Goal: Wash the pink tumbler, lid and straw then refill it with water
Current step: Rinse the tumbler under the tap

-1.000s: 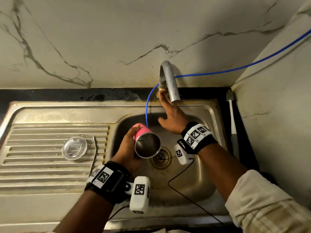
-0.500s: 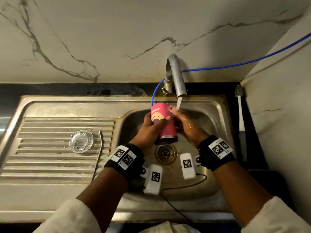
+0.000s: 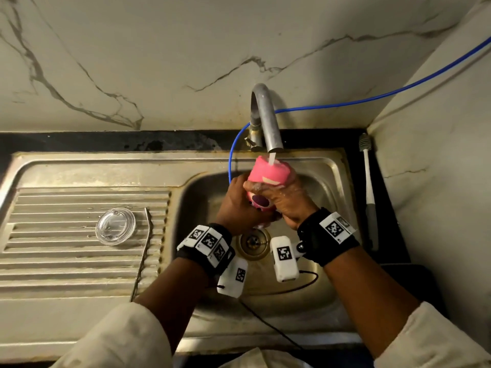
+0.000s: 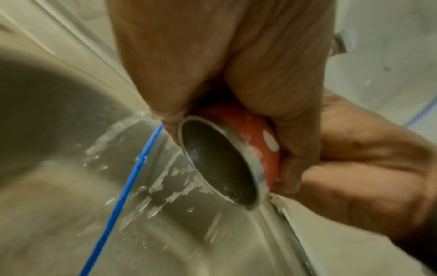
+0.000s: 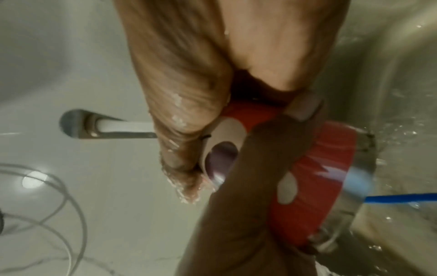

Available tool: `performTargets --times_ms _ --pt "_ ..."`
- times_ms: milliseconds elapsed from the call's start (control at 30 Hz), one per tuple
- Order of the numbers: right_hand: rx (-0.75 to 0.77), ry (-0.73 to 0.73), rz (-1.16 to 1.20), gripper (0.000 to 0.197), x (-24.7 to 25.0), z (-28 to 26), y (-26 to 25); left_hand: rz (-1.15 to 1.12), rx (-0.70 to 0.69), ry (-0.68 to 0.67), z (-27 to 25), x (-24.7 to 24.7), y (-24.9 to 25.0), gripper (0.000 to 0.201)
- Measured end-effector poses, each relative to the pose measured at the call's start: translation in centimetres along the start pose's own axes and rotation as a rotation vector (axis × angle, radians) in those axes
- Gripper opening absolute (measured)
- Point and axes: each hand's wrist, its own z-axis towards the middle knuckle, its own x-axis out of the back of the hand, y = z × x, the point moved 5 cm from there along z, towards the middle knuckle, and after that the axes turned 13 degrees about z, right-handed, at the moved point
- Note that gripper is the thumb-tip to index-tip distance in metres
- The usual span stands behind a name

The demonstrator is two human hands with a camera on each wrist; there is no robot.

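Pink tumbler point(image 3: 267, 172) is upside down over the sink basin point(image 3: 313, 293), base up, right under the tap spout point(image 3: 268, 123). Water stream point(image 3: 272, 158) hits the base and runs off; splash visible on the basin wall in left wrist view. Steel mouth faces down toward the drain point(image 3: 251, 241).

L hand point(image 3: 239, 205): my fingers and thumb wrap the tumbler body from the left, near the rim. Firm hold.
R hand point(image 3: 288, 201): also curled round the body from the right, wet, thumb across the printed pattern. Both hands on the same cup, touching each other at the front.

Lid point(image 3: 115, 226), clear, lies flat on the ribbed drainboard point(image 3: 66, 264), well apart from the basin. Straw point(image 3: 142, 252), metal w/ bent top, lies just beside the lid on its right, running toward me.

Blue hose point(image 3: 372, 98) runs from the right wall past the tap and down into the basin behind the tumbler. Bottle brush point(image 3: 368, 181) lies on the dark counter, right of the sink. Marble wall point(image 3: 159, 49) behind.
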Motion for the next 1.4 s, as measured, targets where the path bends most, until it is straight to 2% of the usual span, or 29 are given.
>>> performTargets --times_ms 67,167,233,333,433,567,667,733,833,900,967,1033,1067,1133,1233,1267,1333,1400 --pt "0.021 -0.031 0.012 0.077 0.0 -0.2 0.2 -0.046 0.053 -0.117 0.3 0.4 -0.4 0.095" --pt "0.017 -0.057 0.04 0.096 0.6 -0.2 0.4 -0.13 0.071 -0.302 0.8 1.4 0.1 0.108" --pt "0.035 -0.102 0.042 0.1 0.6 -0.3 -0.1 -0.117 0.037 -0.316 0.9 2.0 0.7 0.114" --pt "0.096 -0.092 -0.013 0.1 0.5 -0.1 -0.8 -0.002 -0.023 -0.193 1.0 2.1 1.3 0.1" --pt "0.143 0.024 -0.073 0.089 0.2 -0.3 -0.7 0.101 -0.143 0.017 0.5 1.9 1.2 0.084" --pt "0.201 0.125 -0.171 0.084 -0.6 -0.6 -1.1 0.241 -0.209 0.252 -0.4 1.1 0.6 0.074" --pt "0.193 0.119 -0.159 0.082 -0.7 -0.8 -1.5 0.306 -0.235 0.308 -0.7 1.1 0.8 0.073" --pt "0.189 0.062 -0.184 0.086 -0.5 -0.8 -1.7 0.264 -0.179 0.204 -0.2 1.9 0.9 0.079" --pt "0.17 -0.1 -0.138 0.099 0.8 -0.6 -2.3 0.122 -0.018 -0.161 0.8 3.2 0.6 0.098" --pt "0.148 -0.16 -0.041 0.092 2.1 -0.3 -2.6 -0.067 0.026 -0.358 1.3 3.7 0.7 0.105" --pt "0.124 -0.133 0.052 0.077 2.8 -0.1 -2.5 -0.02 0.02 -0.398 1.8 3.9 1.5 0.103" --pt "0.097 -0.008 0.115 0.066 2.8 0.0 -1.9 0.12 -0.01 -0.34 1.8 3.5 2.6 0.099" --pt "0.094 0.066 0.13 0.062 2.7 0.0 -1.8 0.197 -0.03 -0.266 1.6 3.2 3.0 0.093" --pt "0.082 0.182 0.137 0.059 2.3 0.0 -1.5 0.362 -0.105 -0.071 1.1 2.5 3.7 0.084" --pt "0.032 0.273 0.159 0.039 1.9 0.1 -1.6 0.656 -0.264 0.248 0.0 1.7 4.4 0.078" --pt "0.003 0.298 0.172 0.036 1.9 0.2 -1.6 0.724 -0.284 0.313 -0.2 1.6 4.5 0.079" --pt "-0.05 0.322 0.175 0.036 1.8 0.2 -1.9 0.751 -0.305 0.354 -0.3 1.7 4.6 0.083" --pt "-0.069 0.305 0.142 0.037 2.0 0.4 -2.1 0.637 -0.315 0.265 0.0 2.2 4.3 0.086"
